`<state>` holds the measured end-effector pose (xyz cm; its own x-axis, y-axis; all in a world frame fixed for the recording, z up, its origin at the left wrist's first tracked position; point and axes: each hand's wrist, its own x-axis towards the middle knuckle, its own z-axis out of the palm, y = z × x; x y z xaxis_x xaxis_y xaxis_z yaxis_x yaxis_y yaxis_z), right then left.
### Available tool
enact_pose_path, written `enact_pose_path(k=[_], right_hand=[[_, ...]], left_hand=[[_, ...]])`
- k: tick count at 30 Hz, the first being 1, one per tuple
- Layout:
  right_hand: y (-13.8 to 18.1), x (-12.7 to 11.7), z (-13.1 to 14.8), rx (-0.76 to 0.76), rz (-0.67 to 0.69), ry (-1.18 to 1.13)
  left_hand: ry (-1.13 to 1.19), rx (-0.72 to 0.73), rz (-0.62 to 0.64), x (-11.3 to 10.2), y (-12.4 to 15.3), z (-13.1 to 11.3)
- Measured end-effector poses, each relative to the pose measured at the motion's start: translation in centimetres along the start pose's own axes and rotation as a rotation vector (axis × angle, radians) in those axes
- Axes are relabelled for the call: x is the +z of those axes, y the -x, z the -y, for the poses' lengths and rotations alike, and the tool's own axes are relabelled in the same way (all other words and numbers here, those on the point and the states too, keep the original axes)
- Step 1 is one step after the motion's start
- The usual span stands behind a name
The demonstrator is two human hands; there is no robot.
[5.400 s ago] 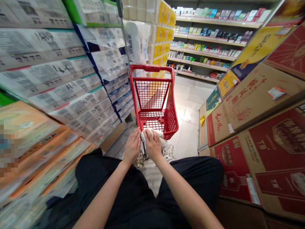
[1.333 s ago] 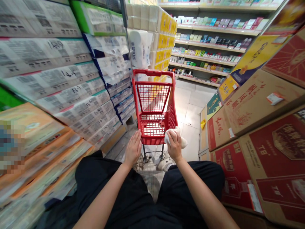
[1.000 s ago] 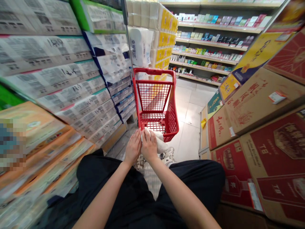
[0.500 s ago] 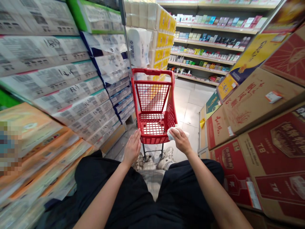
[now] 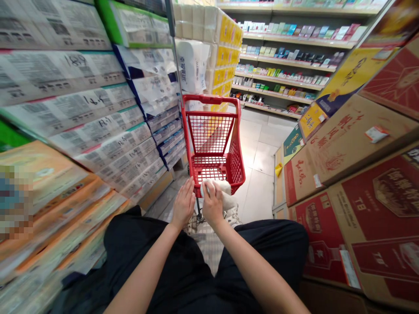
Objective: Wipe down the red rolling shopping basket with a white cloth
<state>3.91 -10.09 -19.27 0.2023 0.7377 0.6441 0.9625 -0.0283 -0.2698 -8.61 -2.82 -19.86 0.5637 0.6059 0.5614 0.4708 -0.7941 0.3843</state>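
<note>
A red shopping cart (image 5: 237, 165) with a mesh basket stands in front of my knees. My left hand (image 5: 183, 201) lies flat with outstretched fingers against the basket's near left corner. In my right hand (image 5: 212, 203) is a bunched white cloth (image 5: 225, 192), pressed on the near rim of the basket, left of its middle. Part of the cloth hangs out to the right of my fingers. The hand and cloth hide much of the cart's near edge and one of its front legs.
Stacked packs (image 5: 108, 124) with handwritten numbers line the left side, with orange packs (image 5: 65, 192) nearer me. Cardboard boxes (image 5: 353, 135) rise along the right. Wrapped paper rolls (image 5: 193, 65) stand behind the cart, and shelves (image 5: 288, 74) of small goods cross the back.
My right hand has slid the cloth leftward along the cart's near rim, from the right corner towards my left hand. My left hand stays at the left corner.
</note>
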Motion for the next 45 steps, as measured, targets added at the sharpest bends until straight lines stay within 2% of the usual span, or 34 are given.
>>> enact_pose_path(k=[3, 6, 9, 15, 17, 19, 22, 25, 31, 33, 35, 37, 39, 45], right_hand=[[-1.1, 1.1, 1.7, -0.021, 0.045, 0.033], [-1.3, 0.8, 0.6, -0.119, 0.059, 0.070], [-0.7, -0.8, -2.9, -0.244, 0.079, 0.108], [0.1, -5.1, -12.6, -0.291, 0.058, 0.122], [0.0, -6.1, -14.8, -0.315, 0.067, 0.107], [0.0, -6.5, -15.4, -0.313, 0.062, 0.084], [0.5, -5.8, -13.5, -0.186, -0.034, 0.074], [1.1, -4.0, -9.3, -0.026, -0.119, 0.092], [-0.5, 0.7, 0.3, -0.006, 0.005, 0.081], [-1.3, 1.6, 1.8, -0.001, 0.026, 0.066], [-1.6, 1.7, 1.7, -0.037, 0.048, 0.056], [-1.3, 1.0, 0.1, -0.141, 0.072, 0.055], [-0.7, -0.3, -2.7, -0.235, 0.083, 0.071], [0.4, -5.6, -13.0, -0.278, 0.046, 0.137]], left_hand=[[-0.011, 0.021, 0.027, -0.3, 0.0, 0.2], [-0.019, 0.024, 0.040, -0.6, -0.1, 0.2], [-0.022, 0.021, 0.048, -0.7, -0.1, 0.1], [-0.014, 0.015, 0.043, -0.6, -0.1, 0.1], [-0.005, 0.017, 0.038, -0.6, -0.1, 0.2], [0.002, 0.020, 0.032, -0.6, -0.1, 0.2], [0.008, 0.010, 0.029, -0.5, -0.1, 0.2], [0.021, 0.006, 0.022, -0.3, 0.0, 0.2], [0.017, -0.003, 0.020, -0.2, 0.0, 0.3], [0.007, 0.006, 0.028, -0.3, 0.0, 0.4], [-0.003, 0.015, 0.038, -0.4, 0.0, 0.5], [-0.008, 0.023, 0.044, -0.5, 0.0, 0.4], [-0.008, 0.027, 0.041, -0.6, 0.1, 0.3], [0.008, 0.021, 0.041, -0.6, 0.0, 0.3]])
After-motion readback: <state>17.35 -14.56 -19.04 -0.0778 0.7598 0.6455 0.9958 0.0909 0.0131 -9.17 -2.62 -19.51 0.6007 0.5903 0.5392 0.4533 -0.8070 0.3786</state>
